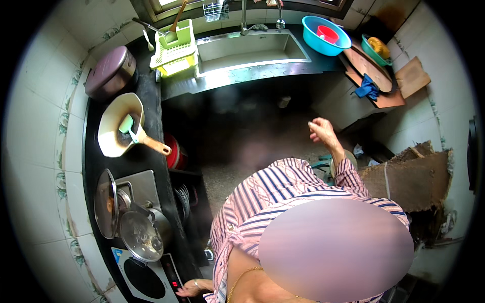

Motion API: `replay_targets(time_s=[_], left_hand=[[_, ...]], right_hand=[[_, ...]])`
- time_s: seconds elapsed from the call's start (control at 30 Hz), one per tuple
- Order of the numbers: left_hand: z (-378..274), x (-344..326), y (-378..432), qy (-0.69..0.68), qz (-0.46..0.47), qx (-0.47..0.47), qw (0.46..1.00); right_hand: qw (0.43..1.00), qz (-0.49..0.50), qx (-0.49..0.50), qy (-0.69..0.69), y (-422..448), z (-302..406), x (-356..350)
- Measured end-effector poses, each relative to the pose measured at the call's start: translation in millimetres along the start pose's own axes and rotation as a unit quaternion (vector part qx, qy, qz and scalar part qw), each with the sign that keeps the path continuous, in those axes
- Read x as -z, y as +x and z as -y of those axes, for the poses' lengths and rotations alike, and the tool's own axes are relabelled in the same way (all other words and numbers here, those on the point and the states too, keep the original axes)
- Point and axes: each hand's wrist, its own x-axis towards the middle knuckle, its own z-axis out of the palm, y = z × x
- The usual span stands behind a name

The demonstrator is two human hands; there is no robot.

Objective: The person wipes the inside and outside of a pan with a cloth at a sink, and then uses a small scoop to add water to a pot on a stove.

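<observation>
At the bottom left, my left hand (195, 288) reaches to the control panel (172, 270) of an induction cooker (146, 278), where a red display glows. Its fingers are extended at the panel's edge and hold nothing. Beside the cooker's dark round plate is a steel pot (163, 229) with dark handles; pale bits of food show at its top. Whether a glass lid covers it, I cannot tell. A glass lid (105, 204) stands on edge behind the pot. My right hand (324, 132) hangs in the air over the floor, fingers loosely bent, with nothing in it.
Along the left counter are a cream pan (110, 132) with a green spatula (126, 124) and a rice cooker (110, 72). Ahead are a green dish rack (174, 53), a steel sink (242, 53) and a blue basin (326, 43). Torn cardboard (413, 181) stands at the right.
</observation>
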Motion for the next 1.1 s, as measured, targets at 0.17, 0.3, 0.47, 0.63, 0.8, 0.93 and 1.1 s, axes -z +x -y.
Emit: replay_targets(time_s=[0.17, 0.3, 0.47, 0.63, 0.8, 0.93, 1.1], left_hand=[[-33, -9, -73, 0.059, 0.169, 0.095, 0.979], [-121, -33, -149, 0.171, 0.469, 0.201, 0.843], [-272, -222, -273, 0.058, 0.659, -0.354, 0.662], [-406, -376, -437, -0.018, 0.615, -0.71, 0.341], [-466, -462, -611, 0.134, 0.505, -0.846, 0.108], [-468, -515, -651, 0.217, 0.393, -0.891, 0.067], [-462, -561, -643, 0.177, 0.252, -0.951, 0.031]], right_hand=[[0.979, -0.099, 0.162, 0.08, 122, 50, 37], [0.926, -0.276, 0.241, -0.091, 251, 107, 112], [0.858, -0.411, 0.221, -0.213, 396, 94, 195], [0.956, -0.245, 0.017, -0.158, 472, 58, 207], [0.979, -0.156, -0.084, 0.096, 469, 36, 177], [0.915, -0.134, -0.066, 0.374, 470, 24, 203], [0.892, -0.183, 0.086, 0.405, 381, 44, 216]])
